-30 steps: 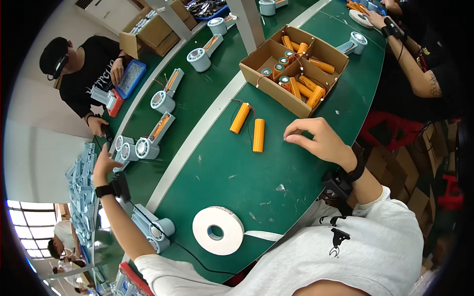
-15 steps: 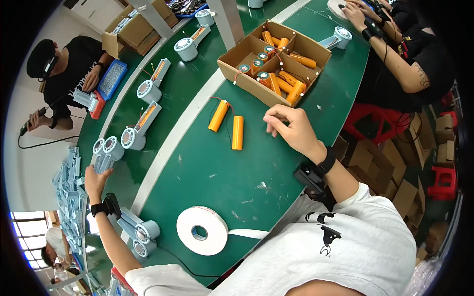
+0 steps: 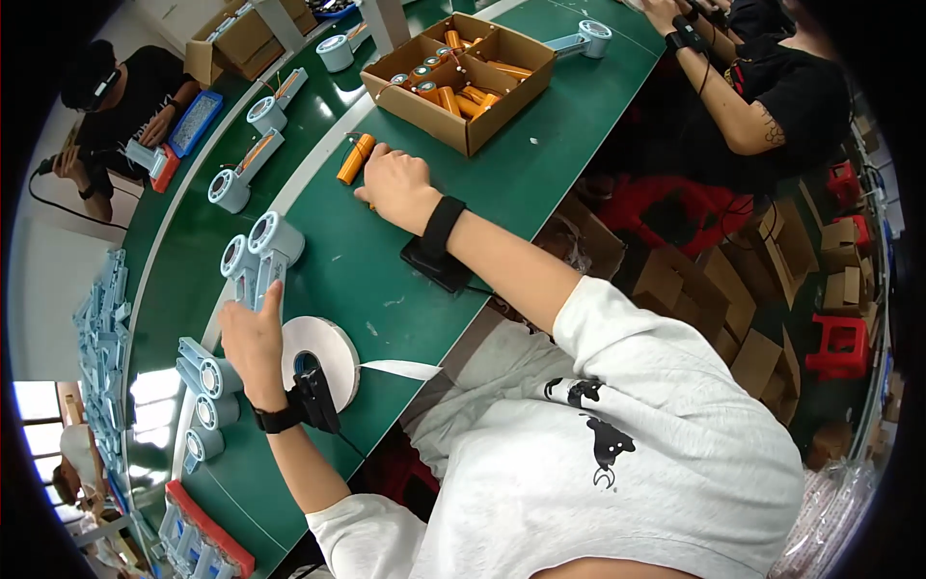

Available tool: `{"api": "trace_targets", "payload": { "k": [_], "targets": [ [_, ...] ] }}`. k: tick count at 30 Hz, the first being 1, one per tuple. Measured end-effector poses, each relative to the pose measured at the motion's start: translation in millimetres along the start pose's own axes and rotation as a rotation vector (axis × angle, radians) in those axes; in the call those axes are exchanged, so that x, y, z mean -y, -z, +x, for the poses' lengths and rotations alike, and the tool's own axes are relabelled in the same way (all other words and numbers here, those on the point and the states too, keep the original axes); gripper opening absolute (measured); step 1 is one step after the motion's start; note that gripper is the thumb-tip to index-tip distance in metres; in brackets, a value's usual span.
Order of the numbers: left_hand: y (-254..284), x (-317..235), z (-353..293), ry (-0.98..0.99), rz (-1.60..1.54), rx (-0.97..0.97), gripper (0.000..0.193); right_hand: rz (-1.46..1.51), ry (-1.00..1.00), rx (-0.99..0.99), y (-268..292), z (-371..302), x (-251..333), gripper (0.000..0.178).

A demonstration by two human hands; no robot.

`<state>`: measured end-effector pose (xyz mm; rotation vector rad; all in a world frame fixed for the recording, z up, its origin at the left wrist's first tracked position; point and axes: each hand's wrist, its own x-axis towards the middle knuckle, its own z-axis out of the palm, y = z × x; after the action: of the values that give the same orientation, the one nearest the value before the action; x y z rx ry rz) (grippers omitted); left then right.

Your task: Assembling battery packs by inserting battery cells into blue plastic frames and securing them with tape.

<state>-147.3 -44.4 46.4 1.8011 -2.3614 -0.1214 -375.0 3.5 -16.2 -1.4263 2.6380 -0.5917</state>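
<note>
My left hand (image 3: 254, 343) is closed around the handles of two light blue fan housings (image 3: 275, 234), their round heads pointing away from me. It hangs beside a roll of white tape (image 3: 333, 352) whose loose end runs to the right. Farther off, my right hand (image 3: 397, 183) is closed over one of two wired orange battery cells, which it mostly covers. The other orange battery cell (image 3: 356, 159) lies just left of its fingers. Beyond stands a divided cardboard box (image 3: 463, 125) of similar cells.
More fan housings (image 3: 229, 190) with orange cells lie along the strip past the pale divider. Several housings (image 3: 218, 378) sit left of my left hand, near a red-edged tray (image 3: 212, 531). Co-workers sit across the table and at the far right.
The view has shifted. My left hand has brought the two housings from the far strip to beside the tape roll. My right hand has moved left onto the battery cells.
</note>
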Motion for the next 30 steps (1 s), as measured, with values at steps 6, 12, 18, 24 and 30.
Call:
{"api": "trace_targets", "payload": {
  "k": [6, 12, 18, 24, 30],
  "targets": [
    [22.0, -34.5, -28.5, -0.048, 0.025, 0.443, 0.067, 0.356, 0.036, 0.082, 16.7, -16.2, -30.7, 0.028],
    [14.7, 55.8, -101.2, -0.575, -0.023, 0.183, 0.053, 1.452, -0.144, 0.451, 58.1, -107.8, -61.9, 0.028],
    [-17.6, 61.5, -129.9, -0.617, -0.069, -0.138, 0.053, 0.975, 0.398, 0.282, 20.5, -182.5, 21.5, 0.024],
    [1.0, 74.9, -185.2, -0.26, -0.217, -0.013, 0.054, 0.916, 0.516, 0.784, 28.2, -190.0, 47.2, 0.027],
    [3.2, 95.9, -200.3, -0.178, -0.158, -0.08, 0.055, 0.774, 0.563, 0.721, 36.4, -184.6, 50.1, 0.025]
  ]
}}
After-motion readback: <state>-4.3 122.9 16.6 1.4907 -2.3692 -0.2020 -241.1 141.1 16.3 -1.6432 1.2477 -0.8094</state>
